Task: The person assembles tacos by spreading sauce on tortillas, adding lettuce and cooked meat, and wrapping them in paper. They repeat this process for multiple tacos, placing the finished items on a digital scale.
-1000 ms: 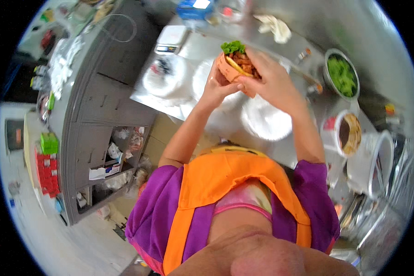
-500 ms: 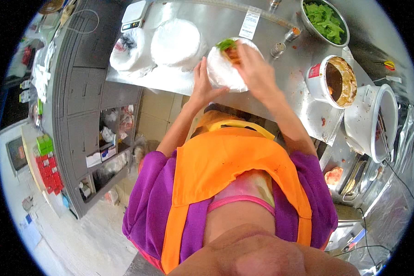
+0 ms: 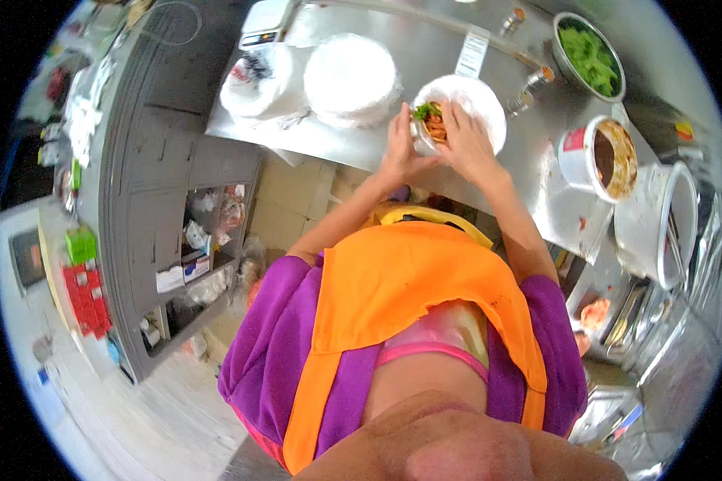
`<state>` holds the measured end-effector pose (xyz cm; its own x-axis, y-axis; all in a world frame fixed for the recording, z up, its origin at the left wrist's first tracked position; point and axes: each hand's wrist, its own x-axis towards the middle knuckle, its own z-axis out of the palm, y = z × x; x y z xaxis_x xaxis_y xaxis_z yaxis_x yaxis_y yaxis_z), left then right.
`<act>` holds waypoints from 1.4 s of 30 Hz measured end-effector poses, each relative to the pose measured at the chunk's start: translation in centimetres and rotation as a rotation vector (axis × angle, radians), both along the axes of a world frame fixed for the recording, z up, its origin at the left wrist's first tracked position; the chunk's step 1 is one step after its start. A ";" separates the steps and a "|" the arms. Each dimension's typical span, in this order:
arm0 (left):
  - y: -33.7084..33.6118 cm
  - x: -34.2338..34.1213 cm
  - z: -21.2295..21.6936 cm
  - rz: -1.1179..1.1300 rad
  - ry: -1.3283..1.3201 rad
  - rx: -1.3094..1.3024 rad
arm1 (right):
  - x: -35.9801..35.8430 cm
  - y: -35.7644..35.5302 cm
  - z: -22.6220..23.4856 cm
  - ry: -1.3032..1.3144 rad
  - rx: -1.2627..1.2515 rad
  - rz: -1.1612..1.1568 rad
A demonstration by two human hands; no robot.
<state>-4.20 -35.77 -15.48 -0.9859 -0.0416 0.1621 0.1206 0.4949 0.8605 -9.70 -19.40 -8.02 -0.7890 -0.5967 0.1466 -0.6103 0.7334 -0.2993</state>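
Both your hands are clamped on the filled wrap, held over the near-left rim of the white plate, which sits close to the front edge of the steel counter. Your left hand cups the wrap's left side with the fingers curled up along it; your right hand covers its right side, fingers pressed over the top. The wrap's long axis runs roughly from you toward the back of the counter, and its open end points away from you, with green leaf and reddish-orange filling showing there.

To the left along the counter lies a stack of white wrappers, and beyond it a white bag near the left corner. Toward the right edge stand a tub of brown sauce and, farther back, a metal bowl of greens.
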 end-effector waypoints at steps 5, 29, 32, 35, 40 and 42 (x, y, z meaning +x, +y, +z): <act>-5.3 3.8 1.0 -0.036 -0.054 0.035 | 3.5 6.1 4.0 0.127 -0.272 -0.184; 14.0 4.6 -3.5 -0.753 -0.497 0.057 | 31.5 56.5 -7.6 0.104 -0.055 -1.545; 19.5 6.0 -0.7 -0.777 -0.526 0.037 | 31.6 61.8 -11.8 0.031 -0.008 -1.487; 24.2 6.8 1.8 -0.875 -0.387 -0.015 | 30.1 63.1 -11.7 -0.269 -0.063 -1.538; 30.1 7.1 5.3 -0.876 -0.327 -0.165 | 27.4 60.6 -8.1 -0.359 -0.433 -1.458; 33.5 6.8 6.3 -0.889 -0.213 -0.231 | 24.5 55.3 -6.1 -0.257 -0.550 -1.324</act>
<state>2.62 -2.30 -9.14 -0.6501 0.7510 -0.1154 0.3873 0.4582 0.8000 14.76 35.93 -14.08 -0.7447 0.6574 -0.1149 0.5205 0.4645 -0.7165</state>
